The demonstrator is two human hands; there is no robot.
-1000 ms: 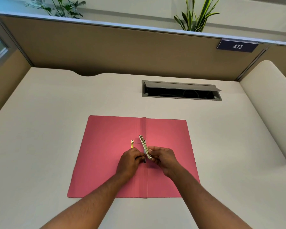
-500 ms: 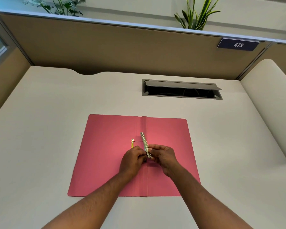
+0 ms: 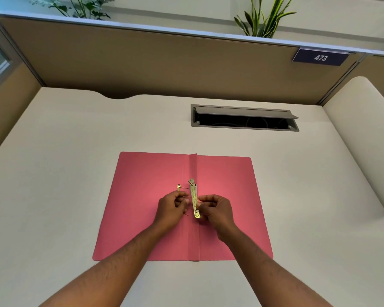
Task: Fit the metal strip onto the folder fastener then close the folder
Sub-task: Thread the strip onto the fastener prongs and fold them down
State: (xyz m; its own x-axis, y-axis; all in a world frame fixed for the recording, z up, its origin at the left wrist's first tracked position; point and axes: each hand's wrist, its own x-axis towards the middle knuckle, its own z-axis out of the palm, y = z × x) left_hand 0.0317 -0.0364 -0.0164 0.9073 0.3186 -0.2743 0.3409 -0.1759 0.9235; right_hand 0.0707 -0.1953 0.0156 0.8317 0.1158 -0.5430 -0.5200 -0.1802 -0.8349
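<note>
A pink folder (image 3: 142,218) lies open and flat on the desk, its spine fold running toward me. A gold metal strip (image 3: 194,197) lies along the spine, with a thin fastener prong sticking up through its far end. A small gold slider piece (image 3: 178,187) with a thin prong rests on the left flap. My right hand (image 3: 213,210) pinches the strip's near end. My left hand (image 3: 174,207) is curled just left of the strip, fingertips near its middle; whether it touches the strip or grips a prong I cannot tell.
An open grey cable hatch (image 3: 244,118) is set into the white desk (image 3: 64,173) behind the folder. Tan partition walls close the back and left; a rounded white panel (image 3: 364,140) stands at the right. Plants rise behind the partition.
The strip has come down from a raised tilt to lie along the spine with its far end over a prong. My hands have drawn slightly apart.
</note>
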